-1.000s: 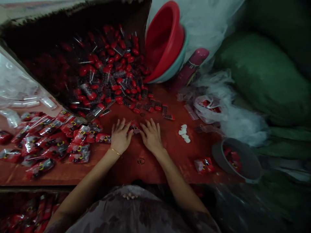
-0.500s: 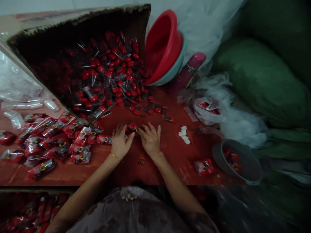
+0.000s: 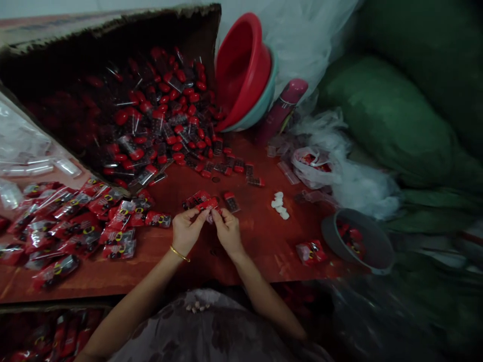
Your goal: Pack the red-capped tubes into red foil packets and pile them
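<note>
Both hands meet over the red table (image 3: 260,241). My left hand (image 3: 185,232) is closed, its thumb and fingers pinching a small red packet (image 3: 209,204). From the other side my right hand (image 3: 228,231) pinches the same packet between thumb and fingers. Just beyond my left fingers lies a red-and-dark piece (image 3: 194,199), partly covered by the packet. A small clear case with a red cap (image 3: 231,202) rests beyond my right fingertips. Left of my left hand, a red printed packet (image 3: 158,219) lies at the edge of a heap of similar packets (image 3: 75,221).
An open cardboard box (image 3: 49,136) spills many red-capped clear cases. Behind stand a tilted red basin (image 3: 260,65) and a pink-capped bottle (image 3: 281,108). To the right are white pieces (image 3: 279,206), a single packet (image 3: 311,252), a grey bowl (image 3: 328,236) and plastic bags (image 3: 362,186).
My hands have come together and now pinch the red packet between them. The red-capped case beyond my right fingers has come into sight. The whole view has shifted slightly.
</note>
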`<move>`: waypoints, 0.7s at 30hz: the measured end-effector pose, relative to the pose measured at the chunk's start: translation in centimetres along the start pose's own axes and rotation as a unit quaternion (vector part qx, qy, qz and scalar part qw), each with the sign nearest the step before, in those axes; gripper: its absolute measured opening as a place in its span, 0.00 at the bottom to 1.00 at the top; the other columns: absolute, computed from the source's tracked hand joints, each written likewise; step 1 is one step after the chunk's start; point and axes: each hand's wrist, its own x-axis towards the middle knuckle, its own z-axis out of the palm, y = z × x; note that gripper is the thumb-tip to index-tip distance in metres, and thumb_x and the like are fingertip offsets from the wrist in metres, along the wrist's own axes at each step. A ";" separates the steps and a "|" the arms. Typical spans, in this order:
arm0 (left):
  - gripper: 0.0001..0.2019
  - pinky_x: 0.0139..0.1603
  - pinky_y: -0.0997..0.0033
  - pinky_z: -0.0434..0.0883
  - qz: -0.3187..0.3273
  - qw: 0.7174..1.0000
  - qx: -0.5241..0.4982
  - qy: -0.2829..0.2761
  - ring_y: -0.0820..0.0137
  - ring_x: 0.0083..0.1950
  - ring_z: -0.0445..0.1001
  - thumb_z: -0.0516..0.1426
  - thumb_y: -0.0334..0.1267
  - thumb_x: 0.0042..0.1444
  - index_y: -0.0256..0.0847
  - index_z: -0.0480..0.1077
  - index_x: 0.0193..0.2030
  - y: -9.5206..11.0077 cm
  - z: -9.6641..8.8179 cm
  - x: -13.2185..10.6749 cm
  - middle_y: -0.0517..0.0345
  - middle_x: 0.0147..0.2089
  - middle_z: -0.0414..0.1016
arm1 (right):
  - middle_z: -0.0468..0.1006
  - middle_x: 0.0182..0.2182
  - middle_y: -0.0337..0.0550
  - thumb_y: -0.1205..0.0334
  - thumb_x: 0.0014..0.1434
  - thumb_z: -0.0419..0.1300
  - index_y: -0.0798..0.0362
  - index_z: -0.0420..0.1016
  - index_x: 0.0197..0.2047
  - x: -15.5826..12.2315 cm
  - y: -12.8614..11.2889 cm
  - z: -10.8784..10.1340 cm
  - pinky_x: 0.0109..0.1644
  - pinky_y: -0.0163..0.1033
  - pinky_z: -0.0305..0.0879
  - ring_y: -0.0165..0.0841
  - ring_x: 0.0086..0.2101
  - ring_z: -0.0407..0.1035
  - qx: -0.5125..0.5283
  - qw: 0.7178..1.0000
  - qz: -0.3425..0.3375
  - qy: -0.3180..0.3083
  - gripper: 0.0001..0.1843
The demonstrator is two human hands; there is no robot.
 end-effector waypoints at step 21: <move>0.18 0.35 0.73 0.70 -0.325 0.880 -0.346 0.009 0.73 0.28 0.74 0.71 0.40 0.29 0.36 0.73 0.28 1.5 0.5 0.4 0.58 0.27 0.78 | 0.68 0.17 0.40 0.55 0.66 0.43 0.51 0.64 0.20 1.2 0.3 -1.3 0.33 0.36 0.56 0.31 0.24 0.63 -0.269 0.946 -0.179 0.016 0.25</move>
